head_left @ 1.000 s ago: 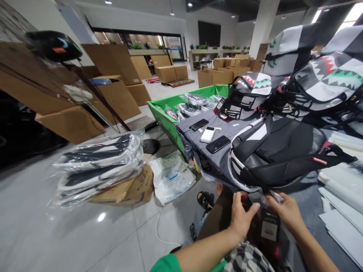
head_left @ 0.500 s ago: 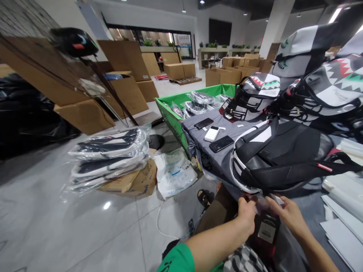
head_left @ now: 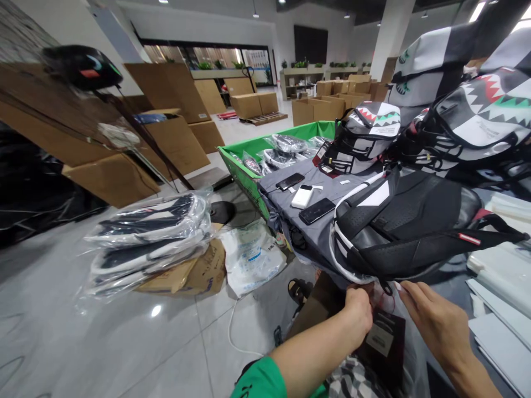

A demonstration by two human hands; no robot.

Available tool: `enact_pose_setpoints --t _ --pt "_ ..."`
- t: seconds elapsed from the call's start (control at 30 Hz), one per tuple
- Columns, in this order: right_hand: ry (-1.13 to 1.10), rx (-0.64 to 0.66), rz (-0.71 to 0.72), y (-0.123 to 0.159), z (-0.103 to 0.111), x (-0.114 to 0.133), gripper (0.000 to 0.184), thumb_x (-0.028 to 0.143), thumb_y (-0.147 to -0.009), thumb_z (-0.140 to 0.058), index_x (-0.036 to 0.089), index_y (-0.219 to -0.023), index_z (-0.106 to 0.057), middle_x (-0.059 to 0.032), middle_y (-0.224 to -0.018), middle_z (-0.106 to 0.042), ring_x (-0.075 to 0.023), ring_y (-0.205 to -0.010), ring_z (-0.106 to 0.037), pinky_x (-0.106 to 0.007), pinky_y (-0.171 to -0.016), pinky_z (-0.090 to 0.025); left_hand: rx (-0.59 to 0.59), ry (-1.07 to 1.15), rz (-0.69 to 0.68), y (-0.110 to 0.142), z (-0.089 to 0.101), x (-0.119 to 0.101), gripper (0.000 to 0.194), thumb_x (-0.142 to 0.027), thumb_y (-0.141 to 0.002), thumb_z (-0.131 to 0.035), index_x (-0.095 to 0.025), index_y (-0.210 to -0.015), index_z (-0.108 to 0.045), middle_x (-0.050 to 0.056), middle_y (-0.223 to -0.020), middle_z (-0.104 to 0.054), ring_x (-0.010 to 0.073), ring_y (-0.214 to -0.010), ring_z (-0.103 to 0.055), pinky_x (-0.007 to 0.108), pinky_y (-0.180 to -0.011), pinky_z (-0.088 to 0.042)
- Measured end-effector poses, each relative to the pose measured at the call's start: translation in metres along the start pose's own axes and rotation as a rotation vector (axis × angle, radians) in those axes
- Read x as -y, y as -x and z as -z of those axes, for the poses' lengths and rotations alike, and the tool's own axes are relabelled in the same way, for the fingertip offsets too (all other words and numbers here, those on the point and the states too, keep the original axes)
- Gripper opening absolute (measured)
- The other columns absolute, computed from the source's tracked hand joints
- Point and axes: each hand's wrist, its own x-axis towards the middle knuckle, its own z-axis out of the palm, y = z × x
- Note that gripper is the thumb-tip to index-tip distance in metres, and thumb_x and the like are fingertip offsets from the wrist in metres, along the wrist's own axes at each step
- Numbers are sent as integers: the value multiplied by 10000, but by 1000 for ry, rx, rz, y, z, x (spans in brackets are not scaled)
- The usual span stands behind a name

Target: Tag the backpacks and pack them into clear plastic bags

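Because clear plastic (head_left: 418,359) is held between two bare hands at the lower right of the frame, it could be split if it were pulled unevenly. The left hand (head_left: 359,310) is clenched, seemingly on that plastic, though its fingertips are hidden; by the right hand (head_left: 435,318) the plastic's edge is pinched. Just above them, right of centre, one black backpack (head_left: 418,215) is laid strap side up on a grey-draped table (head_left: 286,207). If the plastic were snagged on a strap, the backpack could be tugged over the near edge. The dark tag (head_left: 394,337), apparently hung from a thin red cord below the hands, might be torn loose if the cord were caught.

On the table, near the centre, two phones (head_left: 317,211) and one white device (head_left: 302,196) are counted. One green bin (head_left: 309,131) is seen at the upper centre; its packed bags (head_left: 286,145) are too overlapped to be counted. At the left, about four wrapped bags (head_left: 166,215) are stacked. At the upper right, at least five printed backpacks (head_left: 485,105) can be made out.
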Motion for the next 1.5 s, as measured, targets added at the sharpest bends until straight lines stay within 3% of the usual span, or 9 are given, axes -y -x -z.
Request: enact_pose_setpoints --t 0.17,0.33,0.53,0.77,0.9,1.07,1.27,1.4,1.5 --pt "-2 -34 0 -6 -7 33 389 303 -1076 -388 190 -848 -683 -11 -724 -634 -112 -645 -569 -257 -594 -349 104 75 -7 14 18 2 240 -215 -549 -746 -177 -784 -712 64 -821 -739 213 -761 -675 332 -756 -554" --pt "62 35 24 5 -15 52 363 183 -1043 -373 173 -898 -706 -61 -823 -673 -164 -741 -561 -296 -681 -404 233 31 -97 19 26 -3 277 -258 -506 -794 -147 -756 -751 81 -860 -752 221 -819 -661 354 -856 -516" --pt "94 75 148 17 -10 48 328 137 -1005 -391 179 -920 -705 -98 -979 -715 -222 -894 -582 -361 -802 -463 222 47 -72 31 30 -8 287 -298 -537 -848 -158 -742 -705 42 -815 -722 199 -824 -653 335 -836 -504" --pt "-227 -56 -120 24 -15 45 207 279 -1039 -467 199 -1143 -627 -84 -1017 -677 -193 -881 -616 -316 -803 -508 113 -9 -138 23 19 5 318 -172 -527 -845 -174 -781 -653 20 -758 -717 171 -728 -655 324 -793 -538" --pt "-113 -165 -300 18 -32 46 191 358 -1022 -517 188 -1002 -602 -70 -864 -648 -209 -784 -587 -330 -724 -459 30 -76 -210 17 13 8 307 -119 -520 -845 -176 -760 -662 14 -749 -716 166 -732 -654 306 -770 -552" --pt "-47 -177 -213 21 -50 42 169 298 -1033 -485 171 -973 -578 -61 -796 -634 -193 -733 -556 -315 -712 -399 68 -170 -310 21 21 2 262 -236 -522 -885 -141 -682 -700 37 -705 -705 167 -690 -633 299 -713 -543" --pt "67 -64 -61 24 -42 41 131 144 -982 -477 202 -910 -571 -60 -821 -624 -203 -758 -516 -330 -694 -345 148 -266 -396 38 19 -16 288 -369 -551 -872 -128 -617 -729 42 -651 -686 161 -650 -590 279 -655 -513" --pt "14 56 -87 24 -38 48 85 172 -903 -506 194 -967 -557 -97 -908 -616 -234 -829 -521 -338 -724 -377 178 -308 -418 47 8 -30 287 -360 -565 -840 -142 -527 -657 8 -558 -595 118 -565 -508 232 -550 -431" --pt "-48 29 -136 25 -39 52 145 255 -920 -508 168 -1033 -536 -118 -950 -613 -249 -868 -541 -347 -739 -402 204 -288 -375 52 15 -31 284 -375 -575 -835 -148 -592 -666 29 -620 -634 139 -614 -560 236 -586 -454"
